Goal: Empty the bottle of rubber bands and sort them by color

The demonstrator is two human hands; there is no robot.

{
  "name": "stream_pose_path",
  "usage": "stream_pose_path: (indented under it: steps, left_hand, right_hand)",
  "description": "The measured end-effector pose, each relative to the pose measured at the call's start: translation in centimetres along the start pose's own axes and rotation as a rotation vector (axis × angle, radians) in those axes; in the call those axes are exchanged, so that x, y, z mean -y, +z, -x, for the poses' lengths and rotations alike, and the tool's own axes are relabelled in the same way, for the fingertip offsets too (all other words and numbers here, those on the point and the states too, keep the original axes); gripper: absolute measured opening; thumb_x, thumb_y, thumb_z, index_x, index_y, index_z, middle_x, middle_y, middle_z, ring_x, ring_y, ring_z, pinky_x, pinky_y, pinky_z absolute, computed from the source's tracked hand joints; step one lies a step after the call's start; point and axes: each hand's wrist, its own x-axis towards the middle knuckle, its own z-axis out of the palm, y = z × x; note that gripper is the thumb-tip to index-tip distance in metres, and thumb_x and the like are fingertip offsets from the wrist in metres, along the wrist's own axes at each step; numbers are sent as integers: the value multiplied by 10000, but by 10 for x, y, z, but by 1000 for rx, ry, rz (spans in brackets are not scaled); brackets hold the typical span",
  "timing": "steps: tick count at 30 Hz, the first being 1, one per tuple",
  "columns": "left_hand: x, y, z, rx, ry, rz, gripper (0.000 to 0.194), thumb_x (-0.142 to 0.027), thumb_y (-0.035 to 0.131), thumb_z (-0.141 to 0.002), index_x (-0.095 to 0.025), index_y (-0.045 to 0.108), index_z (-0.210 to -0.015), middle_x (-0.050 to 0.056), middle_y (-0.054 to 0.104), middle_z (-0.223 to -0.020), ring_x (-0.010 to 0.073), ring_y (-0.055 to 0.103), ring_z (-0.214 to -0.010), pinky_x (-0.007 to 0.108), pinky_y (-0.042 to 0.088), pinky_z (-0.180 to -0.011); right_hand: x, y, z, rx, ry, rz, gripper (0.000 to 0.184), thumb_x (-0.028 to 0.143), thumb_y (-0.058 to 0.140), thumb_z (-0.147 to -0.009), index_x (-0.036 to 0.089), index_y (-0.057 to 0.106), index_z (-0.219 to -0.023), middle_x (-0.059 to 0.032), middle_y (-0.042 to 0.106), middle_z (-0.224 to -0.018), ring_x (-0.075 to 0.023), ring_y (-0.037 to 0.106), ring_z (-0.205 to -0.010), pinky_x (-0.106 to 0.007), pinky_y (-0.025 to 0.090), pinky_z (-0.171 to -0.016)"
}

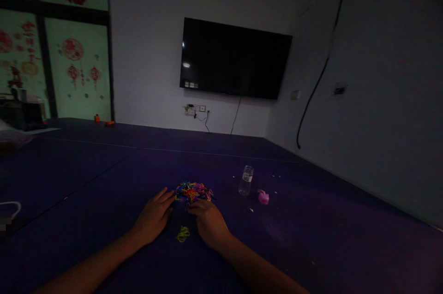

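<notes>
The heap of colored bands (194, 191) lay on the purple surface (114, 178), its colors mixed together. Just 1 small yellow-green cluster (183, 234) lay apart, on the near side, between the forearms; the other colors in the heap looked unseparated. The left hand (154, 215) was spread at the heap's left edge. The right hand (211, 225) bent its fingers down at the near edge; whether they pinched a band, I could not tell. The clear bottle (245, 182) stood uncapped near the pink lid (263, 197).
</notes>
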Motion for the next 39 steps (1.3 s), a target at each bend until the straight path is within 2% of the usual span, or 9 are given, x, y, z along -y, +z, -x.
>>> stream_pose_path:
  steps: [3, 6, 13, 21, 26, 32, 39]
  left_hand:
    - [-1, 2, 0, 60, 5, -3, 394, -233, 360, -876, -175, 562, -1209, 66, 515, -1335, 247, 377, -1297, 459, 362, -1042]
    - [0, 4, 2, 65, -4, -10, 393, -228, 352, -879, -183, 559, -1209, 63, 532, -1318, 248, 392, -1287, 469, 365, -1035]
    - [4, 11, 6, -56, 49, 8, 365, -210, 361, -868, -194, 585, -1156, 69, 612, -1199, 226, 473, -1216, 428, 424, -987]
    - [0, 8, 8, -108, 75, 8, 349, -206, 356, -868, -178, 609, -1107, 83, 631, -1151, 227, 511, -1168, 409, 443, -969]
    - [-2, 6, 7, -47, 130, 20, 365, -224, 385, -874, -202, 571, -1187, 71, 579, -1252, 227, 471, -1217, 423, 416, -999]
    - [4, 8, 7, 23, 163, 50, 395, -279, 388, -903, -234, 501, -1278, 49, 500, -1352, 216, 397, -1283, 414, 377, -1035]
    - [6, 9, 6, 64, 148, 66, 404, -304, 369, -914, -228, 481, -1296, 59, 494, -1356, 235, 382, -1292, 437, 380, -1028]
  right_hand:
    - [1, -1, 0, 22, 5, 33, 433, 12, 404, -725, 178, 681, -1014, -53, 644, -1126, -169, 547, -1077, -290, 401, -955]
    - [1, -2, 0, 62, 9, 69, 448, 16, 413, -735, 191, 664, -1063, -50, 627, -1161, -171, 535, -1095, -295, 391, -965]
    - [1, 1, 0, 92, -70, 119, 419, 122, 394, -865, 217, 539, -1247, -37, 540, -1294, -190, 462, -1196, -357, 346, -1018]
    - [8, -3, 0, 76, 61, 163, 358, 139, 377, -885, 207, 600, -1156, -60, 568, -1247, -207, 467, -1185, -370, 343, -1013]
    - [8, -5, 0, 49, 138, 168, 336, 118, 403, -863, 195, 619, -1109, -78, 590, -1196, -218, 478, -1163, -371, 360, -988]
    - [8, -5, 0, 47, 133, 152, 336, 119, 411, -857, 201, 607, -1118, -70, 567, -1223, -220, 459, -1178, -376, 353, -994]
    - [8, -5, -1, 18, 139, 146, 312, 123, 417, -854, 193, 619, -1082, -82, 592, -1161, -219, 491, -1132, -360, 370, -974]
